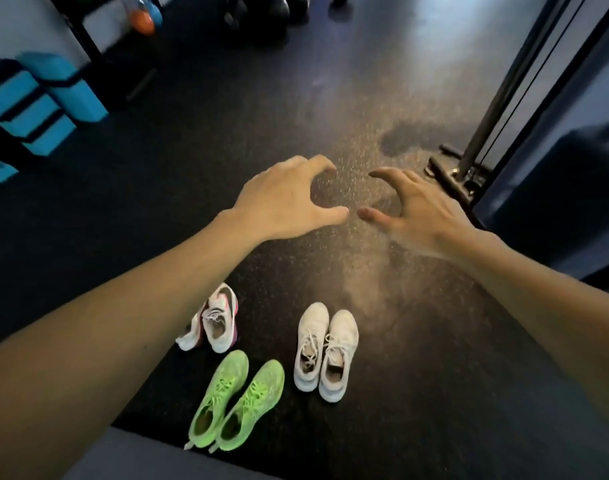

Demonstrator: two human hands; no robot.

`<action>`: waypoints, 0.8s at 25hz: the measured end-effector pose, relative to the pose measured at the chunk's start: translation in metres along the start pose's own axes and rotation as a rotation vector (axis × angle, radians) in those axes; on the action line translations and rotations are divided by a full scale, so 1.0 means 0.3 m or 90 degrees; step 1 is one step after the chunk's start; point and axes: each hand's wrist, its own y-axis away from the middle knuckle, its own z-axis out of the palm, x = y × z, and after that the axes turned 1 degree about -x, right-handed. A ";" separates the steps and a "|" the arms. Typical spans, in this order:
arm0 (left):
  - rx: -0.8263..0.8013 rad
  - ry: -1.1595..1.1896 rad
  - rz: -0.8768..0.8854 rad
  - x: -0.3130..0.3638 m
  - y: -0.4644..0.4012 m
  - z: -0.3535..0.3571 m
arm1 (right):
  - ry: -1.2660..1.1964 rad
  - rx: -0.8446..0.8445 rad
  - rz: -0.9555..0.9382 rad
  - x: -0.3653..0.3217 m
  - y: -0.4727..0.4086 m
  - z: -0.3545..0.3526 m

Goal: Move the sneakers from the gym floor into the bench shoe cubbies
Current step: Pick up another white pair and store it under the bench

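Sneakers: white pair (325, 351) lies below my empty, loosely spread right hand (420, 209), toes pointing away; left hand (285, 199) likewise empty.

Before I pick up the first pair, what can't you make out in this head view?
- Bench shoe cubbies: not in frame.
- Pink-trimmed pair: its left shoe lies partly under the left forearm.
- Gear at the top edge: dark, blurred, cut off.
- Both hands, left hand and right hand, hold nothing.

Both forearms bare; left hand (289, 199), right hand (422, 211) ungloved, ringless.
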 end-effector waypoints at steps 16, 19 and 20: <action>-0.228 0.075 -0.112 -0.512 0.337 1.556 | -0.071 -0.213 0.099 0.363 0.478 1.480; -0.241 0.081 -0.120 -0.557 0.420 1.757 | -0.080 -0.265 0.120 0.387 0.598 1.678; -0.247 0.080 -0.126 -0.570 0.441 1.811 | -0.086 -0.276 0.130 0.392 0.632 1.731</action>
